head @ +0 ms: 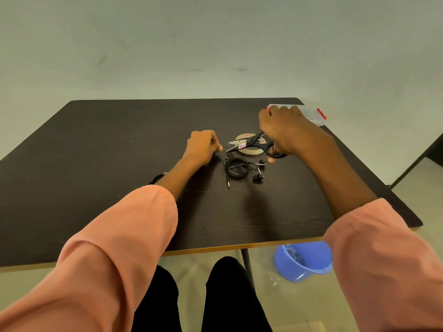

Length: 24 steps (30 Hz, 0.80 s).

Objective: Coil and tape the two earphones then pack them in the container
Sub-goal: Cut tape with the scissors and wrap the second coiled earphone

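Now my right hand (285, 130) grips the black-handled scissors (254, 146) over the tape roll (249, 152); my left hand (202, 147) pinches something unseen. Loosely coiled black earphones (238, 167) lie near-centre, light and springy, best pinched across the loops.

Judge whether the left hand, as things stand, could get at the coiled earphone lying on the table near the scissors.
Probably yes. The coiled earphone lies uncovered on the table, just beside the left hand, with nothing between them. But that hand seems to be pinching something, likely tape, and would have to let go first.
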Available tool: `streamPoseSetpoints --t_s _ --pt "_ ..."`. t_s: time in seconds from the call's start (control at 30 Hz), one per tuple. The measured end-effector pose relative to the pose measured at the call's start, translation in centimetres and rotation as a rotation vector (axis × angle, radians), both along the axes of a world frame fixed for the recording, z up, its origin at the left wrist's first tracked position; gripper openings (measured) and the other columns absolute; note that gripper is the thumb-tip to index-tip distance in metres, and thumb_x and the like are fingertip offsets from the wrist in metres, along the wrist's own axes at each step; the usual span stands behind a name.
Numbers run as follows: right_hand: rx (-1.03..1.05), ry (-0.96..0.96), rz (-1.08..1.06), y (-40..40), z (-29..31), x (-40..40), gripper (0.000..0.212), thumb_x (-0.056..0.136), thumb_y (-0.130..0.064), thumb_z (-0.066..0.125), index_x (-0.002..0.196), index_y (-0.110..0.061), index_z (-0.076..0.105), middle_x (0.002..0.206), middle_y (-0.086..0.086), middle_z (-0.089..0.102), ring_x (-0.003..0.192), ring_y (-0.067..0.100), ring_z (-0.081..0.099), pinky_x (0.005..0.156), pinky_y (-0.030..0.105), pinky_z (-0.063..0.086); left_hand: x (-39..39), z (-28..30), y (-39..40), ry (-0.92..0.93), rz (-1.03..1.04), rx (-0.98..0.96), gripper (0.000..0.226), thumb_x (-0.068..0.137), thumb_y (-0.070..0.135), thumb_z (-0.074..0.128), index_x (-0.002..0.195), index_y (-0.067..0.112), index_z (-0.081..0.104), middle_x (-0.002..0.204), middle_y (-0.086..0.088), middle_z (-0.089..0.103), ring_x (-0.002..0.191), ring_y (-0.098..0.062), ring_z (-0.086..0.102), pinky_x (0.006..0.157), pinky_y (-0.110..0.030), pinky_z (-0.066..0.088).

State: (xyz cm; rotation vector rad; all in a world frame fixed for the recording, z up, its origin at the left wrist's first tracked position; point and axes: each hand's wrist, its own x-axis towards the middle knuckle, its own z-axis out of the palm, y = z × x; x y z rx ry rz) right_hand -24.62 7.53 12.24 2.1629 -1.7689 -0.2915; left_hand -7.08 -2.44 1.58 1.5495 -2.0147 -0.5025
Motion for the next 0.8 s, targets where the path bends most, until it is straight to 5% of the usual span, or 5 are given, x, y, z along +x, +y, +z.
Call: streamPoseSetpoints --t_s 0.23,0.5,0.8 --pt "-0.089 0.065 0.027 -0.4 -0.1 0.2 0.04 0.08 -0.001 0.066 0.116 0.003 0.049 0.115 0.021 0.053 0.106 0.037 0.055 0.093 0.041 0.041 0.0 -0.1 -0.1 0.0 -0.011 -0.001 0.006 0.09 0.013 0.065 0.092 0.008 0.067 0.093 -0.006 0.073 0.074 -0.015 0.062 0.087 -0.035 0.055" --pt "-0.074 -0.055 0.036 -0.9 -0.9 -0.5 0.022 0.076 0.002 0.072 0.093 -0.002 0.059 0.103 0.019 0.056 0.089 0.035 0.058 0.067 0.035 0.043 0.0 -0.1 -0.1 0.004 -0.017 0.007 0.005 0.089 0.012 0.066 0.089 0.007 0.066 0.094 -0.01 0.072 0.073 -0.016 0.061 0.086 -0.036 0.054" --pt "-0.058 -0.07 -0.045 -0.7 -1.1 -2.6 0.081 0.065 -0.043 0.084 0.121 0.001 0.047 0.122 0.021 0.051 0.112 0.036 0.05 0.095 0.045 0.041 0.0 -0.4 -0.6 0.045 0.01 0.037 0.006 0.092 0.01 0.062 0.091 0.004 0.065 0.099 -0.009 0.071 0.073 -0.015 0.062 0.087 -0.039 0.056"
